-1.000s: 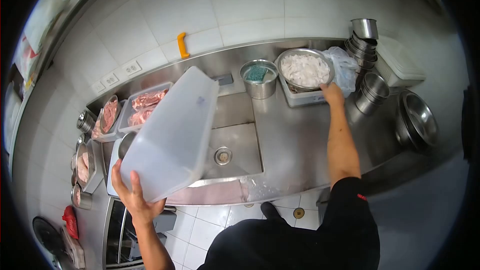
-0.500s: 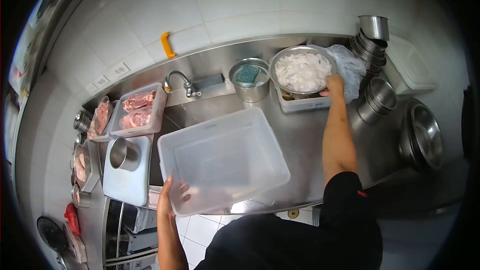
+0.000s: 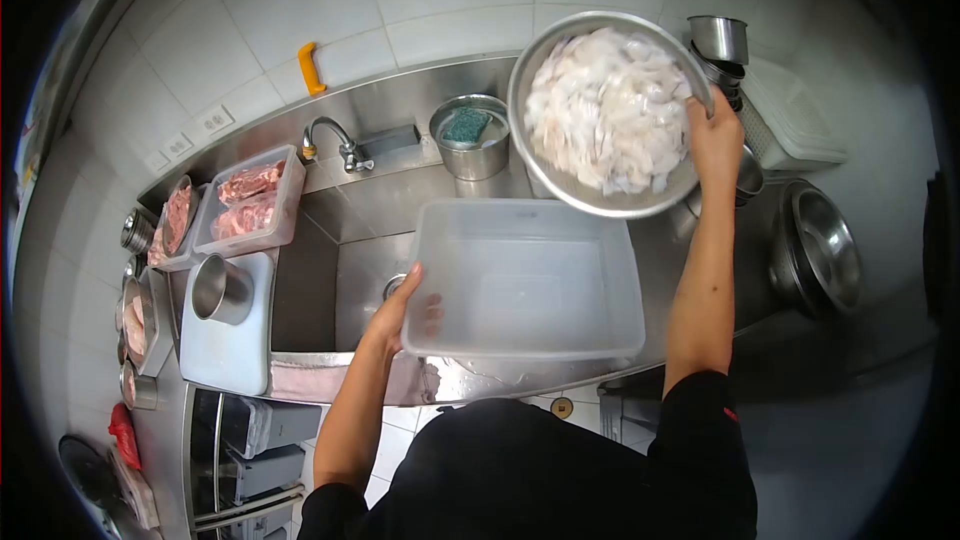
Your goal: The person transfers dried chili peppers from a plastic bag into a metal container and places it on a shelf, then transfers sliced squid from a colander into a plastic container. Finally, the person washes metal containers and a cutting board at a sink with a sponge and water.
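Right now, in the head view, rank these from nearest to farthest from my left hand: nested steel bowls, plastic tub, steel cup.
1. Plastic tub: gripped at its left side by your left hand.
2. Steel cup: to the left, on the cutting board.
3. Nested steel bowls: far right.

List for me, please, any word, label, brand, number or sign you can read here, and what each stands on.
No text can be read.
Red mark on the right sleeve: too small to read.
Round floor disc: any markings too small to read.
Plastic container and metal bowl: no lettering to be made out.
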Action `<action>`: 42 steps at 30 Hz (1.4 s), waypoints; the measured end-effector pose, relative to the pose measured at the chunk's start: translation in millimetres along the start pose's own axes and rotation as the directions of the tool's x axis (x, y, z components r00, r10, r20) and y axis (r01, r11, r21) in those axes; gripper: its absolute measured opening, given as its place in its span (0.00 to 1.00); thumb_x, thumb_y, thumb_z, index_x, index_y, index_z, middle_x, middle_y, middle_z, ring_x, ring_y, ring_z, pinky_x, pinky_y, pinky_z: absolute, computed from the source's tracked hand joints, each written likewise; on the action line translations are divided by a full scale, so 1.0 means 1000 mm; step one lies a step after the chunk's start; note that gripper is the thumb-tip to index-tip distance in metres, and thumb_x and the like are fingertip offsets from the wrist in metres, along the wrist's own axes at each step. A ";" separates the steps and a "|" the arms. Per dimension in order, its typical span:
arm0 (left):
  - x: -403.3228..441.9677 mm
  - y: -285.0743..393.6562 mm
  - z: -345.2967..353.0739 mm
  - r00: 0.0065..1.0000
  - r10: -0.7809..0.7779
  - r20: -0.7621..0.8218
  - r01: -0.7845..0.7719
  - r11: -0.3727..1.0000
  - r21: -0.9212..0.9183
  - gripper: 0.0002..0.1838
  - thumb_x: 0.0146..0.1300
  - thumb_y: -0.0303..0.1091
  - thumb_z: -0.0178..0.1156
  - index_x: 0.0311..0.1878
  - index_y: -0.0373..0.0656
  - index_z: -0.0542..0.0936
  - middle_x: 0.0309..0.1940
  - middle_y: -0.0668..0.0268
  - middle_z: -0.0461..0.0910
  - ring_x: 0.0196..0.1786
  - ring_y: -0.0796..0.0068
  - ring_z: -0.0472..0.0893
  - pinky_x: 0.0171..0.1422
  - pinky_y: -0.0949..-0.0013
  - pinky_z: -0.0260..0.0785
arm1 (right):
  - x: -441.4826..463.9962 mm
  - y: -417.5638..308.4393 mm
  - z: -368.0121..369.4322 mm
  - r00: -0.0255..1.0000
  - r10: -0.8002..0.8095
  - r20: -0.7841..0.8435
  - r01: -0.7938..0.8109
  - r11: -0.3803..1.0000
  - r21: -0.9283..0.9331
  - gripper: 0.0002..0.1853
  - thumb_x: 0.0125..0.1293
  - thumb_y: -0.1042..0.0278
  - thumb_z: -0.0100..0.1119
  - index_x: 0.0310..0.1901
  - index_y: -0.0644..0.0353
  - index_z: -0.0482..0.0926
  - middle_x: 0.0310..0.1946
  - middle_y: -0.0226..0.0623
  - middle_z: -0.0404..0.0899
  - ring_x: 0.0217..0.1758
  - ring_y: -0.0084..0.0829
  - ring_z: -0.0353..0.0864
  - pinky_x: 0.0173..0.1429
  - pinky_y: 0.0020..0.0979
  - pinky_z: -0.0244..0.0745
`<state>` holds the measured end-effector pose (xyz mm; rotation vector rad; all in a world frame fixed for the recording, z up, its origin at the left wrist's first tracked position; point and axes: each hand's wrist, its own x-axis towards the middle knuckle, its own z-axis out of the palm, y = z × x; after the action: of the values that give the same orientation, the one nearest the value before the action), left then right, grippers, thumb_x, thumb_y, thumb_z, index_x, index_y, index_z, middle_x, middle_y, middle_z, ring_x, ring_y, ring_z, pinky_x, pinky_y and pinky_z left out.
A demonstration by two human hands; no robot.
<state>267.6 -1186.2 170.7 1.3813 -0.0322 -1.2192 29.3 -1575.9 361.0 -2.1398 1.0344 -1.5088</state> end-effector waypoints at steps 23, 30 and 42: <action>0.018 -0.024 0.075 0.990 0.111 0.090 -0.134 0.945 0.297 0.56 0.65 0.71 0.57 0.79 0.33 0.53 0.78 0.46 0.56 0.79 0.51 0.58 0.80 0.56 0.52 | -0.101 -0.067 -0.020 0.720 -0.503 0.479 0.572 0.821 0.003 0.17 0.62 0.82 0.54 0.50 0.58 0.83 0.52 0.43 0.85 0.55 0.42 0.85 0.57 0.39 0.82; 0.045 -0.031 0.078 0.827 0.563 0.008 -0.502 0.731 0.462 0.55 0.63 0.66 0.61 0.79 0.34 0.53 0.77 0.43 0.57 0.79 0.49 0.58 0.81 0.54 0.50 | -0.104 -0.051 -0.015 0.710 -0.492 0.504 0.606 0.791 -0.082 0.17 0.59 0.84 0.54 0.48 0.59 0.84 0.52 0.43 0.85 0.50 0.44 0.87 0.52 0.40 0.84; 0.038 0.085 0.186 0.272 0.793 0.546 -0.955 0.154 0.252 0.34 0.59 0.19 0.49 0.69 0.56 0.76 0.70 0.56 0.72 0.74 0.55 0.70 0.76 0.62 0.64 | -0.075 -0.053 -0.005 0.738 -0.506 0.447 0.564 0.826 0.004 0.13 0.63 0.79 0.55 0.47 0.58 0.84 0.50 0.43 0.85 0.51 0.46 0.84 0.55 0.43 0.80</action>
<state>217.1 -1365.3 264.0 1.2386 -1.3878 -0.2812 31.2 -1485.6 345.7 -2.8636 0.3717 -1.0788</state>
